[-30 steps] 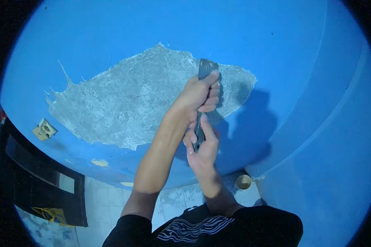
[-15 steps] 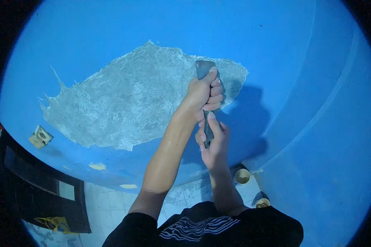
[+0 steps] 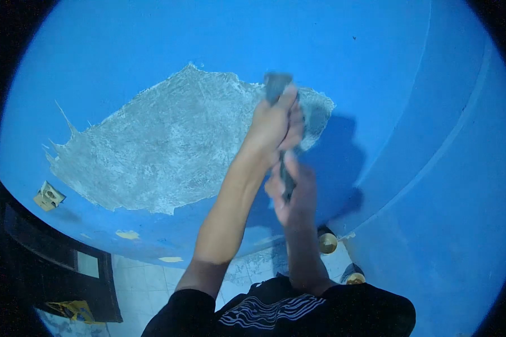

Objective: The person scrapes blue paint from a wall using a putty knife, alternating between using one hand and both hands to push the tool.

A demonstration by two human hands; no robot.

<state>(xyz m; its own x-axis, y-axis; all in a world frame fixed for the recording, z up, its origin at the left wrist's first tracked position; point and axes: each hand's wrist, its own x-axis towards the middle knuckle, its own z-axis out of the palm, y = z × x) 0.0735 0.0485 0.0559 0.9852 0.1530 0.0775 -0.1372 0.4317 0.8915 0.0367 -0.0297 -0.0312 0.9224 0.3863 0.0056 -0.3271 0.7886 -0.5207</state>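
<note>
The left hand (image 3: 278,121) grips the scraper (image 3: 276,87) high, the right hand (image 3: 298,191) its lower end. Near upright, its long axis points blade-up at the patch (image 3: 152,146)'s top edge.

Pale tiled floor (image 3: 149,278) — grey marks (image 3: 240,271) on it, one round container (image 3: 328,243), another container (image 3: 355,278) nearby

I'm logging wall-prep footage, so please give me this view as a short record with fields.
Tool: dark flat-bladed scraper, motion-blurred
Left hand: upper grip, just below the blade
Right hand: lower grip, around the handle
Surface: blue wall with a bare grey patch
Blade position: at the patch's upper edge, towards its right end; contact unclear
Also on wall: small pale fitting, below the patch's left end
</note>
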